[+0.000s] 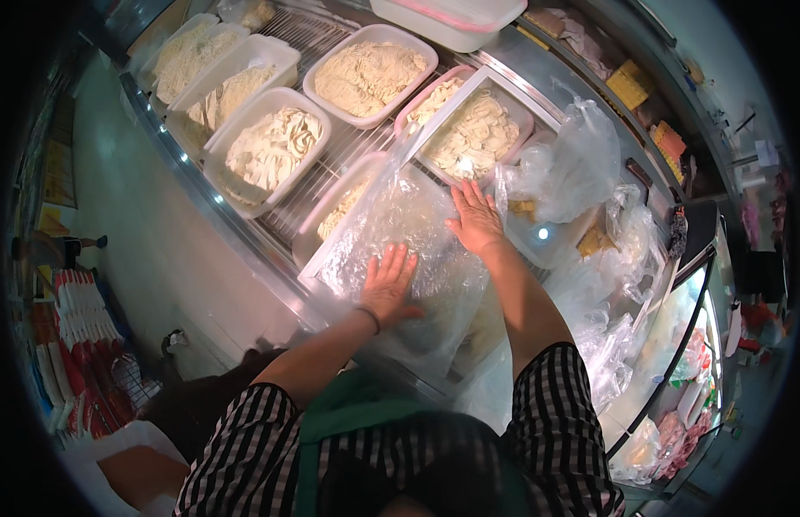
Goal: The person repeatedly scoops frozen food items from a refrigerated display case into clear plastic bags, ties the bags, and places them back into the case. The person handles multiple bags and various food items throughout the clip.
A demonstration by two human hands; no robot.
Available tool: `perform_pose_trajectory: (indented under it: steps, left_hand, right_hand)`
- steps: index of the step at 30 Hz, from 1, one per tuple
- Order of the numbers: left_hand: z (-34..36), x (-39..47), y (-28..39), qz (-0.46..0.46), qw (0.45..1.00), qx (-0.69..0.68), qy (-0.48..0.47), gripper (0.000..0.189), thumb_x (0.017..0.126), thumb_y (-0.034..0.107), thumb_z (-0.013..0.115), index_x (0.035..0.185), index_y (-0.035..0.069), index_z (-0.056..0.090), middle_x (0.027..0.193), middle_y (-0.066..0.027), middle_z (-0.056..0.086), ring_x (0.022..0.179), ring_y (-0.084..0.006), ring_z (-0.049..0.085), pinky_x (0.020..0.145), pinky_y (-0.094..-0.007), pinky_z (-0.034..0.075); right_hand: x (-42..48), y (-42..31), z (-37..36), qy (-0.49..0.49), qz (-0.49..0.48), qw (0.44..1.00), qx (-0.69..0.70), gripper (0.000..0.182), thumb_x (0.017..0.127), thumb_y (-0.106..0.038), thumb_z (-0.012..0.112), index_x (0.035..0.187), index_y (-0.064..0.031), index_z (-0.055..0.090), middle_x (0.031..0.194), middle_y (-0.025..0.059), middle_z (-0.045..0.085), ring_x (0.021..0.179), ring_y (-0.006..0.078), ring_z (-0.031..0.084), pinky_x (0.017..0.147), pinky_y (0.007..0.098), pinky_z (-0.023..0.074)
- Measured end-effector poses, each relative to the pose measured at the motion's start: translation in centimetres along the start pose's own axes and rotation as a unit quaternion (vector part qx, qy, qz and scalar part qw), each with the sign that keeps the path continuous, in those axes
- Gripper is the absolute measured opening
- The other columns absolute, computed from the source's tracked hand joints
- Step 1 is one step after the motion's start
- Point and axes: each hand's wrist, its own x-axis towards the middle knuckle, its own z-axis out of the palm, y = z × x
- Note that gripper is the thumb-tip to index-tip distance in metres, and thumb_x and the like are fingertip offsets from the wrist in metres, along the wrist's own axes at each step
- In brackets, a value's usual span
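A clear plastic sheet or bag lies crinkled over a white-framed glass panel on the chiller counter. My left hand rests palm down on the plastic with its fingers extended. Farther right, my right hand touches the edge of the plastic, palm down and fingers spread. Just beyond my right fingertips, a tub of flat noodles shows through the glass. Another noodle tub is partly covered by the panel, left of the plastic. Neither hand grips anything.
Several white tubs of noodles, such as a near-left one and a far one, stand on a wire rack. Tied plastic bags crowd the right side. A knife handle lies beyond them. A metal edge borders the counter.
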Motion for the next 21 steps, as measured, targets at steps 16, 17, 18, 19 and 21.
perform_pose_trajectory:
  steps: [16, 17, 18, 19, 21]
  left_hand:
    - [-4.5, -1.9, -8.4, -0.034, 0.984, 0.172, -0.013, 0.087, 0.076, 0.049, 0.061, 0.143, 0.018, 0.015, 0.149, -0.015, 0.001, 0.138, -0.033, 0.0, 0.106, -0.0565, 0.003]
    - [-4.5, -1.9, -8.8, -0.049, 0.986, 0.16, 0.013, 0.087, 0.077, 0.047, 0.061, 0.144, 0.017, 0.014, 0.149, -0.016, 0.001, 0.138, -0.0337, 0.0, 0.106, -0.0566, 0.002]
    - [-4.7, -1.7, -8.6, -0.066, 0.984, 0.161, 0.045, 0.087, 0.078, 0.042, 0.062, 0.143, 0.013, 0.012, 0.148, -0.0188, 0.002, 0.137, -0.0363, -0.001, 0.106, -0.0568, 0.003]
    - [-4.6, -1.2, -8.2, -0.03, 0.984, 0.154, 0.085, 0.086, 0.079, 0.038, 0.062, 0.143, 0.008, 0.012, 0.148, -0.0205, 0.002, 0.136, -0.0385, -0.002, 0.105, -0.0571, 0.003]
    - [-3.7, 0.1, -5.7, 0.063, 0.984, 0.126, 0.105, 0.085, 0.079, 0.035, 0.062, 0.142, 0.005, 0.013, 0.148, -0.0201, 0.001, 0.136, -0.0394, -0.001, 0.104, -0.0578, 0.004]
  right_hand:
    - [-16.8, -7.9, 6.0, -0.006, 0.036, 0.998, 0.057, 0.093, 0.062, -0.054, 0.069, 0.139, -0.0206, 0.03, 0.148, 0.0129, 0.013, 0.137, 0.0319, 0.007, 0.105, 0.0579, 0.0118]
    - [-16.9, -7.7, 6.0, -0.007, 0.034, 0.997, 0.062, 0.092, 0.062, -0.055, 0.069, 0.139, -0.0206, 0.03, 0.148, 0.0131, 0.012, 0.137, 0.0321, 0.007, 0.105, 0.0578, 0.0116]
    - [-16.9, -7.5, 5.6, -0.015, 0.026, 0.997, 0.068, 0.089, 0.065, -0.054, 0.068, 0.139, -0.0197, 0.03, 0.148, 0.0139, 0.013, 0.137, 0.0328, 0.007, 0.105, 0.0578, 0.0115]
    - [-17.3, -8.1, 5.0, -0.012, 0.037, 0.996, 0.085, 0.088, 0.066, -0.052, 0.067, 0.138, -0.0184, 0.031, 0.148, 0.0141, 0.013, 0.137, 0.0329, 0.007, 0.105, 0.0578, 0.0115]
    - [-17.8, -10.0, 4.2, -0.005, 0.062, 0.991, 0.117, 0.084, 0.069, -0.05, 0.067, 0.138, -0.0158, 0.032, 0.147, 0.0146, 0.015, 0.137, 0.0331, 0.008, 0.105, 0.0577, 0.0116]
